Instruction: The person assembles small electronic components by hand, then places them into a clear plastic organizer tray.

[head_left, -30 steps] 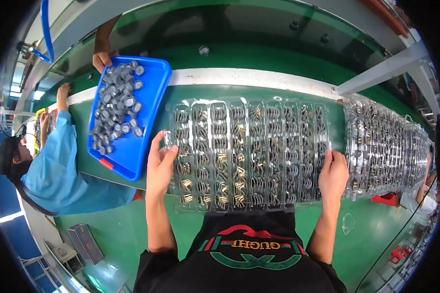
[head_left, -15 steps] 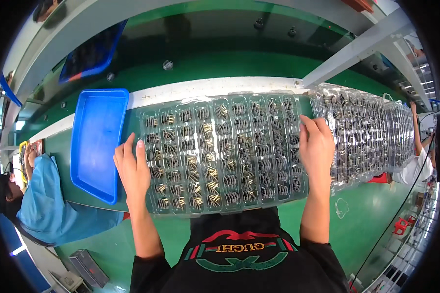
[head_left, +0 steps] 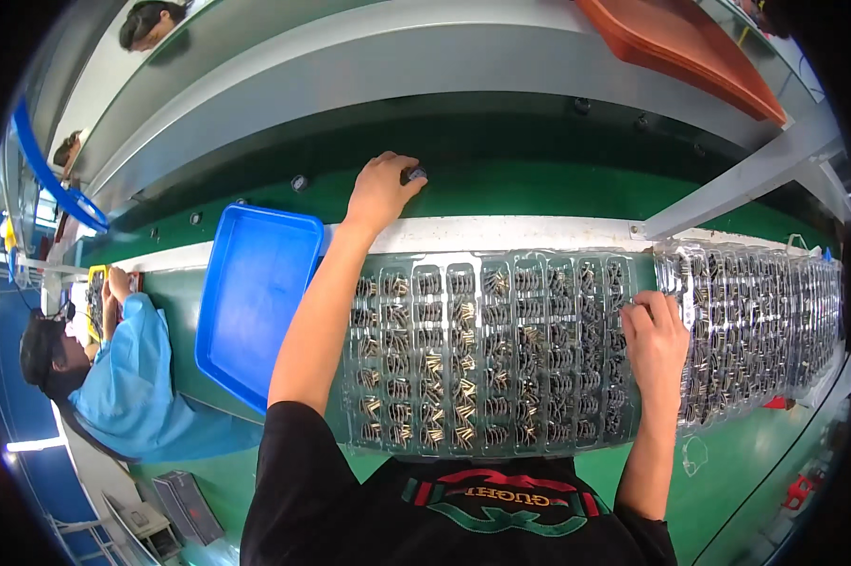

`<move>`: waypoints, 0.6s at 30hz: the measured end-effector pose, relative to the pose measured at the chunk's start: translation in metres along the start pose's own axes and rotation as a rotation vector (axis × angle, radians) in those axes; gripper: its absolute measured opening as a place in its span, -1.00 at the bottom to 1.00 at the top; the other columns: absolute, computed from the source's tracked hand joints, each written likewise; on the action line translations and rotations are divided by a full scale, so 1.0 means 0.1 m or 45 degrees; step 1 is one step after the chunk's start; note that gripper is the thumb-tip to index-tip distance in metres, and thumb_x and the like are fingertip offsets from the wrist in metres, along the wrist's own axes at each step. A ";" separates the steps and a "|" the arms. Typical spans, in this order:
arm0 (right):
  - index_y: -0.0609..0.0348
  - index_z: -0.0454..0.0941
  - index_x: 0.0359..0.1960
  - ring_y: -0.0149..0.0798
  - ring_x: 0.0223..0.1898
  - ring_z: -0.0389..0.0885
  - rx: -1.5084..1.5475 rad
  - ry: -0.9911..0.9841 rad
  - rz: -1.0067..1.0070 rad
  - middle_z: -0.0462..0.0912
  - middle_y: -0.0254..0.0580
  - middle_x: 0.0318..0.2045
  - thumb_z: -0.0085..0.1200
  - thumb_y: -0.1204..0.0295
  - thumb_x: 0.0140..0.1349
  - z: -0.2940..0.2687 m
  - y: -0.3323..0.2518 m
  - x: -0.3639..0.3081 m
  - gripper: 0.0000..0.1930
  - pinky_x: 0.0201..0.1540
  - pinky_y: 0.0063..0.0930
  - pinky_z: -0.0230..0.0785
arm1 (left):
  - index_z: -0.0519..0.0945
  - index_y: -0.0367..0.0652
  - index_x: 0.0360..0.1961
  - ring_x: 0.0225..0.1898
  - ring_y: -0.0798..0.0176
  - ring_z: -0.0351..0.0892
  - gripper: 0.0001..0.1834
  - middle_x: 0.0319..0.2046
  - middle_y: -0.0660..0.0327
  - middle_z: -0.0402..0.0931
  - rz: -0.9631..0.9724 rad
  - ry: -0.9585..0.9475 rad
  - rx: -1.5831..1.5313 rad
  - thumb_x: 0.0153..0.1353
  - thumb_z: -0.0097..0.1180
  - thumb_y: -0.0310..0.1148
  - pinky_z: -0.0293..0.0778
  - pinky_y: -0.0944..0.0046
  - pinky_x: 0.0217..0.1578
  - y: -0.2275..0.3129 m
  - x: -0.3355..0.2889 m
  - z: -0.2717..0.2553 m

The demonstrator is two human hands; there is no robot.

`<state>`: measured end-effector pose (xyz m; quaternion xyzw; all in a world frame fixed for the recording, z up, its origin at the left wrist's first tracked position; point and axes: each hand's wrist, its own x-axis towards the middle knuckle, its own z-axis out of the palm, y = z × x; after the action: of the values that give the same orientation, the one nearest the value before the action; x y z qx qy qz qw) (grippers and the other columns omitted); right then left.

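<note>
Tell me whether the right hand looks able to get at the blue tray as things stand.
Probably not by a straight path: the left forearm crosses between the right hand and the blue tray.

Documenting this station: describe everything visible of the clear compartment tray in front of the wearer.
The clear compartment tray looks like thin, glossy moulded plastic, roughly rectangular, with rounded pockets in rows and columns. The pockets hold small pieces, some dark grey, some brass-coloured, many standing side by side like slices. It sits roughly level at the green bench, right of the blue tray; its underside is hidden. The right hand is at its right edge, contact unclear. The left forearm hides its far left corner.
</note>
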<state>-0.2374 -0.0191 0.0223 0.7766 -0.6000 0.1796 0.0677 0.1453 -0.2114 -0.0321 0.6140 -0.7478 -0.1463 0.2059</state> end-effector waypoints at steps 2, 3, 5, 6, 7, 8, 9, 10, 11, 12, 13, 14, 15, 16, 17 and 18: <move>0.14 0.57 -0.45 -0.13 -0.35 0.54 0.006 -0.008 -0.002 0.56 -0.23 -0.33 0.30 0.59 -0.06 -0.09 0.02 -0.01 -0.84 -0.38 -0.26 0.44 | 0.66 -0.19 -0.08 -0.08 0.05 0.60 -0.63 -0.08 -0.01 0.55 -0.017 0.009 -0.148 0.07 0.29 -0.30 0.53 0.16 -0.07 0.16 -0.02 -0.06; 0.17 0.56 -0.40 -0.18 -0.36 0.56 0.122 0.024 -0.031 0.57 -0.24 -0.29 0.26 0.63 -0.02 -0.16 0.04 -0.01 -0.84 -0.42 -0.34 0.46 | 0.68 -0.20 -0.10 -0.10 0.12 0.62 -0.66 -0.06 0.02 0.54 -0.045 0.029 -0.289 0.05 0.29 -0.39 0.57 0.22 -0.12 0.28 -0.07 -0.13; 0.19 0.54 -0.36 -0.23 -0.38 0.57 0.219 0.058 -0.046 0.57 -0.24 -0.26 0.23 0.67 0.03 -0.24 0.08 -0.06 -0.84 -0.46 -0.42 0.47 | 0.67 -0.20 -0.08 -0.10 0.17 0.62 -0.65 -0.04 0.05 0.52 0.054 0.064 -0.456 0.04 0.28 -0.49 0.58 0.27 -0.14 0.64 -0.26 -0.28; 0.23 0.55 -0.24 -0.29 -0.40 0.58 0.609 0.114 0.236 0.57 -0.24 -0.24 0.19 0.69 0.09 -0.16 0.03 -0.12 -0.80 -0.46 -0.49 0.46 | 0.67 -0.19 -0.06 -0.10 0.23 0.62 -0.62 -0.02 0.07 0.50 0.121 0.100 -0.631 0.02 0.26 -0.58 0.60 0.31 -0.16 0.72 -0.42 -0.25; 0.27 0.56 -0.12 -0.36 -0.43 0.58 1.001 0.190 0.531 0.57 -0.23 -0.22 0.15 0.72 0.14 -0.17 -0.04 -0.17 -0.74 -0.46 -0.57 0.45 | 0.67 -0.19 -0.06 -0.10 0.23 0.62 -0.62 -0.02 0.07 0.50 0.119 0.084 -0.650 0.02 0.26 -0.58 0.60 0.31 -0.16 0.89 -0.56 -0.29; 0.32 0.50 0.09 -0.46 -0.45 0.57 1.344 0.220 0.657 0.55 -0.18 -0.20 0.03 0.74 0.24 -0.29 -0.26 -0.04 -0.64 -0.45 -0.65 0.43 | 0.66 -0.20 -0.04 -0.07 0.23 0.60 -0.60 0.00 0.08 0.49 0.134 0.078 -0.869 0.03 0.25 -0.63 0.60 0.31 -0.11 1.06 -0.69 -0.32; 0.35 0.53 0.09 -0.42 -0.46 0.59 1.562 0.090 0.633 0.54 -0.13 -0.20 -0.04 0.76 0.25 -0.29 -0.27 0.01 -0.63 -0.46 -0.65 0.45 | 0.66 -0.21 -0.02 -0.05 0.24 0.59 -0.58 0.01 0.09 0.48 0.140 0.079 -1.078 0.03 0.23 -0.68 0.60 0.30 -0.06 1.19 -0.85 -0.36; 0.40 0.58 -0.01 -0.39 -0.48 0.60 1.673 0.047 0.434 0.54 -0.09 -0.21 -0.09 0.76 0.27 -0.28 -0.32 0.08 -0.70 -0.48 -0.65 0.46 | 0.64 -0.23 0.01 -0.03 0.25 0.57 -0.57 0.01 0.09 0.48 0.101 0.017 -1.251 0.05 0.21 -0.70 0.60 0.30 -0.03 1.29 -0.99 -0.39; 0.47 0.60 -0.10 -0.31 -0.47 0.65 1.917 -0.004 0.440 0.54 -0.07 -0.23 -0.10 0.75 0.28 -0.22 -0.41 0.13 -0.75 -0.49 -0.62 0.50 | 0.63 -0.25 0.03 -0.01 0.26 0.56 -0.56 0.02 0.09 0.47 0.059 -0.040 -1.422 0.08 0.19 -0.72 0.59 0.29 0.00 1.34 -1.10 -0.37; 0.50 0.59 -0.11 -0.27 -0.45 0.68 2.084 -0.071 0.515 0.54 -0.06 -0.24 -0.10 0.76 0.27 -0.22 -0.53 0.19 -0.76 -0.49 -0.59 0.53 | 0.60 -0.30 0.06 0.00 0.29 0.54 -0.55 0.02 0.09 0.47 0.030 -0.104 -1.491 0.10 0.17 -0.74 0.58 0.33 0.00 1.39 -1.21 -0.34; 0.52 0.58 -0.11 -0.24 -0.44 0.70 2.247 -0.146 0.589 0.54 -0.05 -0.24 -0.09 0.77 0.26 -0.22 -0.63 0.25 -0.77 -0.49 -0.57 0.56 | 0.59 -0.30 0.08 -0.03 0.32 0.55 -0.54 0.02 0.09 0.47 0.010 -0.144 -1.489 0.10 0.17 -0.74 0.59 0.36 -0.06 1.42 -1.29 -0.31; 0.52 0.58 -0.11 -0.24 -0.44 0.70 2.243 -0.158 0.590 0.54 -0.05 -0.24 -0.09 0.77 0.26 -0.20 -0.66 0.28 -0.77 -0.49 -0.57 0.56 | 0.59 -0.31 0.08 -0.07 0.34 0.57 -0.54 0.00 0.11 0.47 -0.038 -0.217 -1.511 0.10 0.18 -0.74 0.60 0.38 -0.09 1.47 -1.36 -0.31; 0.53 0.58 -0.13 -0.22 -0.42 0.71 2.353 -0.250 0.545 0.54 -0.04 -0.24 -0.06 0.77 0.25 -0.17 -0.68 0.29 -0.79 -0.47 -0.56 0.58 | 0.58 -0.31 0.09 -0.11 0.36 0.59 -0.53 -0.01 0.12 0.47 -0.088 -0.290 -1.532 0.11 0.18 -0.74 0.60 0.40 -0.11 1.52 -1.40 -0.33; 0.53 0.57 -0.14 -0.20 -0.40 0.72 2.461 -0.347 0.501 0.54 -0.04 -0.25 -0.03 0.78 0.24 -0.16 -0.71 0.30 -0.80 -0.46 -0.54 0.60 | 0.58 -0.31 0.09 -0.11 0.36 0.59 -0.53 -0.01 0.12 0.47 -0.099 -0.283 -1.540 0.11 0.18 -0.74 0.60 0.40 -0.11 1.57 -1.43 -0.37; 0.53 0.57 -0.14 -0.20 -0.40 0.72 2.461 -0.362 0.507 0.54 -0.04 -0.25 -0.03 0.78 0.24 -0.15 -0.73 0.29 -0.80 -0.46 -0.54 0.60 | 0.56 -0.37 0.08 -0.16 0.38 0.60 -0.53 -0.03 0.10 0.48 -0.225 -0.414 -1.593 0.09 0.17 -0.78 0.60 0.41 -0.14 1.63 -1.44 -0.42; 0.53 0.57 -0.13 -0.20 -0.40 0.72 2.430 -0.370 0.537 0.54 -0.05 -0.26 0.01 0.77 0.23 -0.15 -0.76 0.28 -0.81 -0.47 -0.55 0.60 | 0.55 -0.44 0.07 -0.20 0.39 0.61 -0.53 -0.04 0.09 0.48 -0.353 -0.546 -1.643 0.08 0.15 -0.82 0.59 0.43 -0.17 1.66 -1.47 -0.41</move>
<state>-0.1619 -0.0195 0.0551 0.3973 -0.3321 0.4994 -0.6947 0.0469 -0.0323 0.0634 0.4164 -0.4501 -0.7047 0.3569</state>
